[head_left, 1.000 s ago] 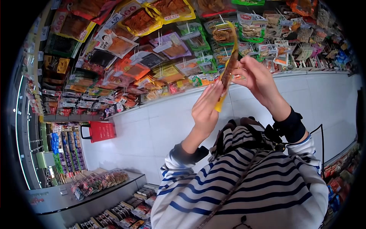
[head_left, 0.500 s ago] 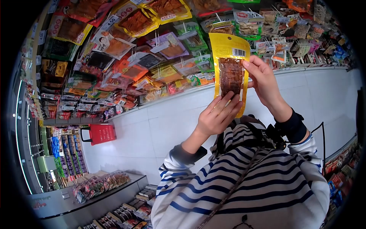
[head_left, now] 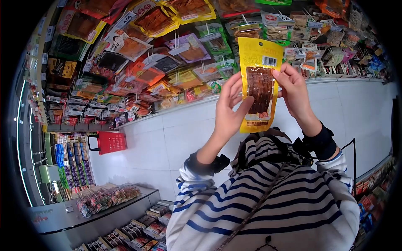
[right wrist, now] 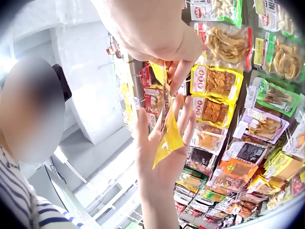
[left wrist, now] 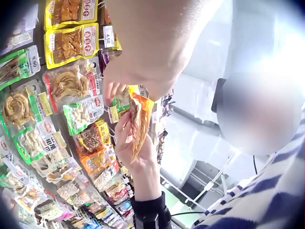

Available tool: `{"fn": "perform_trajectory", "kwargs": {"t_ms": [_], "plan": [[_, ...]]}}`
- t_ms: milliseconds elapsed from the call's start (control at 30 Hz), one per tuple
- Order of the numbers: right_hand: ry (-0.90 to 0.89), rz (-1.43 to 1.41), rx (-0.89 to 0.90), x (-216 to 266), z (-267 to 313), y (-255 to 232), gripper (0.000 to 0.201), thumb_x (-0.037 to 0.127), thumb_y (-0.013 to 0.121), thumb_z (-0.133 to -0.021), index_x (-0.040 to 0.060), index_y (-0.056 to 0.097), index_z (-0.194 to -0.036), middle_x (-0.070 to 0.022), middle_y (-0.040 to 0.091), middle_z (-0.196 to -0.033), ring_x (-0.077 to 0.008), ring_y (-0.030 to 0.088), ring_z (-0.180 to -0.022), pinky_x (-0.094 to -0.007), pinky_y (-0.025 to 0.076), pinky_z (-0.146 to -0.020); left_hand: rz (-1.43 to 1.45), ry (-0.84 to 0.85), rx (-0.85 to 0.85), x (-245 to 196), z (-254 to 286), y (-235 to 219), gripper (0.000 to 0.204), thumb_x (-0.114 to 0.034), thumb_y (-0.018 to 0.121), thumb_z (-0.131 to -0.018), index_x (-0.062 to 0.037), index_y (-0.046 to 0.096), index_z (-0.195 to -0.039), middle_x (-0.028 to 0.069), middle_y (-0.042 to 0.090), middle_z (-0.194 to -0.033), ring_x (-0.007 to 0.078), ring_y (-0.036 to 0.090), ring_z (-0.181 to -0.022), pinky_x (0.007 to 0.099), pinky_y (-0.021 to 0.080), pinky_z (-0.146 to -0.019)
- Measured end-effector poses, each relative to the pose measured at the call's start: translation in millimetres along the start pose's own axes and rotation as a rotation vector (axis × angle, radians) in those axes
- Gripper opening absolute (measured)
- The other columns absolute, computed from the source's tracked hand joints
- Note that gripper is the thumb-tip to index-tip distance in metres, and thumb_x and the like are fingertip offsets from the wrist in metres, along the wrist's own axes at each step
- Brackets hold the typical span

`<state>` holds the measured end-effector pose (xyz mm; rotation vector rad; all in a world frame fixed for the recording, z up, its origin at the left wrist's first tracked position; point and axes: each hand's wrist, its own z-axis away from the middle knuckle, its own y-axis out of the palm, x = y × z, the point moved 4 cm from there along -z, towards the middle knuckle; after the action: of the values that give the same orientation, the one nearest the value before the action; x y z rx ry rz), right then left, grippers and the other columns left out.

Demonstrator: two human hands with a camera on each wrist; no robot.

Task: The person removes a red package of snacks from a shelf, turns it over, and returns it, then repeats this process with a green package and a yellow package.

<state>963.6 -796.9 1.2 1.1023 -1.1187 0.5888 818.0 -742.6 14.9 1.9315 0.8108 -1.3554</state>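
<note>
I hold a yellow snack packet point(head_left: 258, 83) with a clear window showing dark brown strips, its barcode side facing me. My left hand point(head_left: 238, 90) grips its left edge, thumb on the front and fingers behind. At the right edge, near the top, my right hand point(head_left: 281, 73) pinches it. The left wrist view shows the packet point(left wrist: 139, 125) edge-on between both hands. In the right wrist view the packet point(right wrist: 167, 130) is edge-on too, with the left hand's fingers point(right wrist: 159, 138) behind it.
Hanging snack packets point(head_left: 146, 54) on pegs fill the wall rack right behind the held packet. A red shopping basket point(head_left: 109, 143) stands on the white tiled floor point(head_left: 176, 138). A low shelf point(head_left: 109, 198) with more packets is at lower left.
The packet turned from edge-on to face me. My left hand slid from its bottom edge up to its left side. My right hand kept its pinch on the right edge.
</note>
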Motion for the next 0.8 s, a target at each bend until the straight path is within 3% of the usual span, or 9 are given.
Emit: {"fn": "perform_trajectory", "kwargs": {"t_ms": [33,200,300,333,433,533,667,767,800], "plan": [[0.001,0.037,0.011,0,1,1,0.012,0.018,0.050,-0.084,0.0077,0.046,-0.078,0.0025,0.056,-0.074,-0.0008,0.052,-0.066,-0.0172,0.048,-0.050,0.119,-0.133,0.084,7,-1,3,0.038,0.005,0.050,-0.078,0.0013,0.040,-0.114,0.0108,0.057,-0.098,0.0149,0.054,-0.093,0.0258,0.041,-0.082],[-0.167,0.205,-0.070,-1,-2,-1,0.012,0.014,0.052,-0.082,0.0062,0.050,-0.091,0.0039,0.053,-0.073,-0.0020,0.050,-0.063,-0.0163,0.041,-0.047,0.013,-0.185,0.088,22,-2,8,0.032,0.005,0.049,-0.080,0.0024,0.041,-0.111,0.0082,0.058,-0.096,0.0090,0.056,-0.083,0.0194,0.044,-0.070],[-0.702,0.612,-0.323,21,4,-3,0.027,0.007,0.053,-0.077,0.0073,0.050,-0.103,0.0016,0.050,-0.067,-0.0073,0.050,-0.058,-0.0206,0.039,-0.045,0.043,-0.198,0.058,23,-3,8,0.030,0.006,0.048,-0.080,0.0027,0.042,-0.109,0.0078,0.058,-0.094,0.0083,0.056,-0.082,0.0195,0.045,-0.069],[-0.731,0.750,-0.280,25,8,3,0.031,0.005,0.053,-0.075,0.0081,0.049,-0.106,0.0005,0.048,-0.065,-0.0096,0.049,-0.057,-0.0221,0.038,-0.045,0.051,-0.203,0.051,22,-4,8,0.029,0.006,0.048,-0.080,0.0028,0.042,-0.109,0.0078,0.058,-0.093,0.0082,0.056,-0.082,0.0197,0.045,-0.069],[-0.806,1.158,-0.144,33,23,17,0.051,0.001,0.053,-0.067,0.0119,0.046,-0.117,-0.0030,0.048,-0.062,-0.0168,0.049,-0.057,-0.0252,0.039,-0.045,0.073,-0.195,0.038,24,-4,7,0.030,0.005,0.048,-0.080,0.0027,0.042,-0.109,0.0077,0.059,-0.093,0.0082,0.056,-0.081,0.0197,0.045,-0.070],[-0.723,1.402,-0.032,28,26,35,0.056,0.005,0.056,-0.064,0.0133,0.045,-0.118,-0.0010,0.050,-0.062,-0.0160,0.050,-0.058,-0.0258,0.041,-0.044,0.070,-0.178,0.026,23,-2,9,0.031,0.005,0.048,-0.080,0.0027,0.042,-0.110,0.0077,0.058,-0.094,0.0082,0.056,-0.082,0.0195,0.045,-0.069],[-0.733,1.471,-0.045,21,22,43,0.066,0.009,0.060,-0.059,0.0151,0.042,-0.123,0.0010,0.047,-0.058,-0.0139,0.050,-0.056,-0.0243,0.040,-0.043,0.035,-0.217,0.023,21,2,11,0.033,0.009,0.048,-0.078,0.0022,0.042,-0.110,0.0075,0.057,-0.096,0.0110,0.056,-0.085,0.0210,0.045,-0.072],[-0.659,1.393,-0.033,23,23,45,0.070,0.001,0.056,-0.055,0.0161,0.043,-0.122,-0.0035,0.053,-0.065,-0.0193,0.052,-0.055,-0.0288,0.042,-0.048,0.073,-0.226,0.012,22,4,12,0.034,0.009,0.048,-0.078,0.0021,0.042,-0.111,0.0074,0.056,-0.097,0.0114,0.055,-0.086,0.0217,0.045,-0.072],[-0.690,1.412,-0.043,23,23,45,0.070,0.004,0.057,-0.056,0.0160,0.042,-0.123,-0.0017,0.050,-0.062,-0.0170,0.051,-0.054,-0.0269,0.041,-0.046,0.070,-0.217,0.009,22,4,12,0.034,0.008,0.048,-0.078,0.0020,0.042,-0.111,0.0074,0.056,-0.098,0.0114,0.055,-0.086,0.0219,0.045,-0.073]]}}
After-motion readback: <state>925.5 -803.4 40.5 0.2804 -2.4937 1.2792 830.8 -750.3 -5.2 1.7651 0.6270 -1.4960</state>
